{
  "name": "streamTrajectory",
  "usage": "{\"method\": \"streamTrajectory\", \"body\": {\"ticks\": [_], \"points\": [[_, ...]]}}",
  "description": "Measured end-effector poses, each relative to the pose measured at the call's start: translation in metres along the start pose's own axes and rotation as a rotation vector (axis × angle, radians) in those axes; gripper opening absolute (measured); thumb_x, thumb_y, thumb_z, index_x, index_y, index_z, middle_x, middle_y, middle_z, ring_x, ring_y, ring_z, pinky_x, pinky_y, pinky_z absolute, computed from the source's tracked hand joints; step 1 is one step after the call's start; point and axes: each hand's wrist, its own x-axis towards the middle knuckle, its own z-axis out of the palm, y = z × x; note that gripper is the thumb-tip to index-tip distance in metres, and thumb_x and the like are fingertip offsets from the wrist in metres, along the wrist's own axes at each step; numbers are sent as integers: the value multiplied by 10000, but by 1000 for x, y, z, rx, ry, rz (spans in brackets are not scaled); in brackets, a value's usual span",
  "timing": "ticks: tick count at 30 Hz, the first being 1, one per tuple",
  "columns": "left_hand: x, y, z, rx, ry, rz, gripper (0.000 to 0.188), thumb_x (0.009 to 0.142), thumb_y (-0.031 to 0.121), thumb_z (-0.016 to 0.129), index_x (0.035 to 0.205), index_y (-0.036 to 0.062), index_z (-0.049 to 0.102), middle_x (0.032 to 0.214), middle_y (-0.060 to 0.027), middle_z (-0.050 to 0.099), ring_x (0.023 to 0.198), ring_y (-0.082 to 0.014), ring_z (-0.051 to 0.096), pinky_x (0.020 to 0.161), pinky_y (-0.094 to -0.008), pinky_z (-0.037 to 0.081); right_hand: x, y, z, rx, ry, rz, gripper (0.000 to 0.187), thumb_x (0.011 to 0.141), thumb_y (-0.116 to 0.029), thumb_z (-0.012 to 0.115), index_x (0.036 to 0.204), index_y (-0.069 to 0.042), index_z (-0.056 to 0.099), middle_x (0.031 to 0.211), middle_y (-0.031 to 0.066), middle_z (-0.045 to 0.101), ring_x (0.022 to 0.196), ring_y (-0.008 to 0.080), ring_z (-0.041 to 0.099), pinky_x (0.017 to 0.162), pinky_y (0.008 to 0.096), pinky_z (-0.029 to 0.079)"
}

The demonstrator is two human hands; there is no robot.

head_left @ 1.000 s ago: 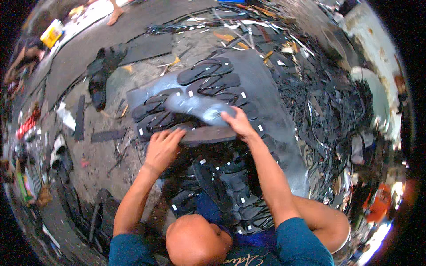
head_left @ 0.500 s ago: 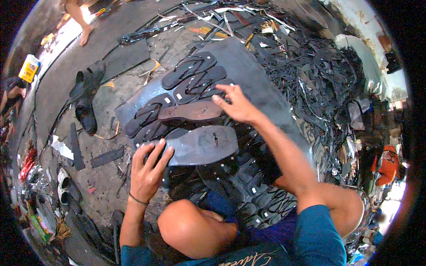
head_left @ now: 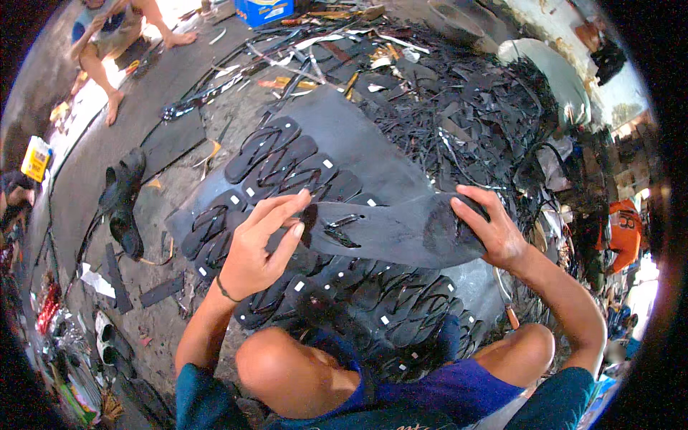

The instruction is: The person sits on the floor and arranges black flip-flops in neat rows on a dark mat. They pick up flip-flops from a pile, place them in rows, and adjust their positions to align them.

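Note:
Both my hands hold a long dark-grey sandal sole [head_left: 401,233] above rows of flip-flops. Its surface has black strap ends at a slot toward the left and dark patches near both ends. My left hand [head_left: 259,247] pinches the left tip with thumb and fingers. Around the right end curls my right hand [head_left: 494,229], fingers on top; its thumb is hidden. Beyond the sole, black flip-flops [head_left: 261,150] with glossy straps and small white tags lie side by side on a grey sheet [head_left: 358,129]. More flip-flops [head_left: 401,304] lie close to my knees.
A heap of black scraps [head_left: 466,118] spreads at the far right. Dark clogs [head_left: 123,204] and cut strips [head_left: 161,292] lie on the floor at left. Another person's bare foot [head_left: 113,106] is at the far left, near a blue box [head_left: 264,12]. An orange cloth [head_left: 622,235] hangs at right.
The grey sole has risen off the pile and moved right. My right hand has come down onto its right end; my left hand has closed on the other. The view has shifted.

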Motion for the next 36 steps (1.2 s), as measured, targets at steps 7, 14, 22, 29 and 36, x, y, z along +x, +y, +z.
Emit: {"method": "streamTrajectory", "body": {"ticks": [7,14,22,29,36], "points": [[89,54,81,377,-146,530,253,746,47,788,992,104,777,1035,-74,672,919,-258,631,786,-353,538,-105,23,-45,-95,167,147,684,706,-15,720,1376,-67,591,1390,203,521,1228,371,563,1031,446,482],[184,80,175,-120,-287,-159,91,929,110,689,877,41,659,877,-41,669,810,-89,619,731,-277,505,-236,54,-73,-159,181,479,906,631,6,704,1489,-160,465,1447,162,463,1304,391,492,1102,446,428],[368,-6,299,133,-289,168,575,885,-62,523,1446,48,458,1354,-94,610,1087,-147,634,934,-251,487,-413,56,-14,181,606,1123,603,870,-77,707,1423,-28,472,1236,172,598,1126,290,605,961,389,496],[294,89,455,125,-716,304,375,1018,210,373,911,38,688,891,-23,676,847,-120,589,852,-271,462,-487,75,67,1045,850,1085,386,948,-160,700,1255,4,533,998,67,672,835,117,639,739,291,550],[192,145,500,-90,-938,-120,522,918,285,729,1369,55,603,1276,-95,658,1149,-179,597,1033,-310,434,-494,79,110,1242,820,1004,671,873,-197,797,1391,22,431,1235,127,615,1125,226,615,969,404,520]]}}
